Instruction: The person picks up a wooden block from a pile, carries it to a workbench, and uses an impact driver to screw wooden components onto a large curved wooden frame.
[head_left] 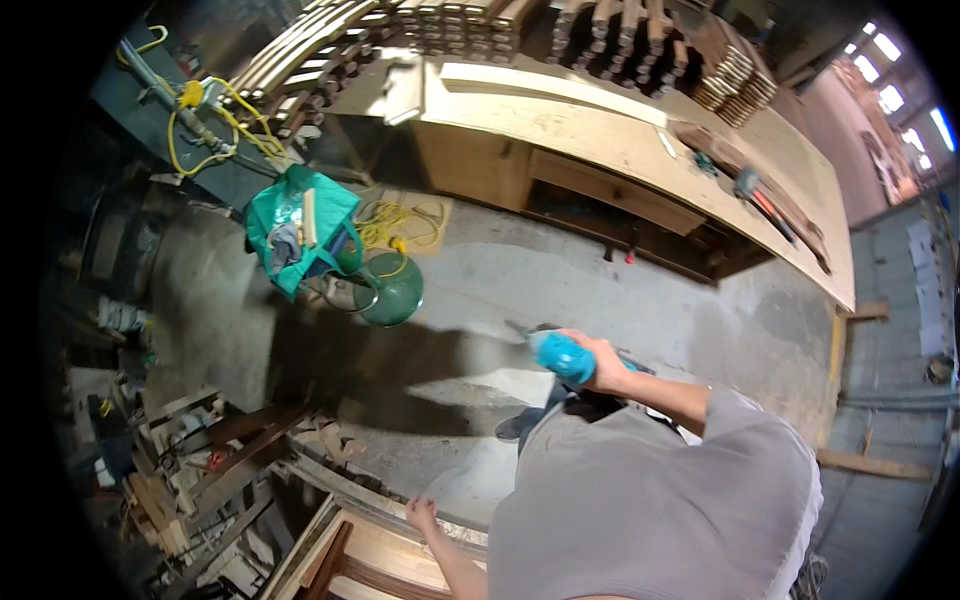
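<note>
My right hand (603, 365) is wrapped round a teal-and-black cordless drill (563, 357). The drill is held in front of my body, over the concrete floor, with its nose toward the left and slightly smeared by motion. Low in the view, my left hand (424, 514) hangs beside a wooden frame or case (385, 555), its fingers loosely bent and apart. Nothing shows in that hand. Whether it touches the wood I cannot tell.
A long workbench (560, 125) holds a hammer (765, 200) and boards, with stacked wooden parts (430, 30) behind. A green bag (300, 225) stands by a green bin (390, 290) and a yellow cord (410, 222). Scrap wood (215, 480) is piled at lower left.
</note>
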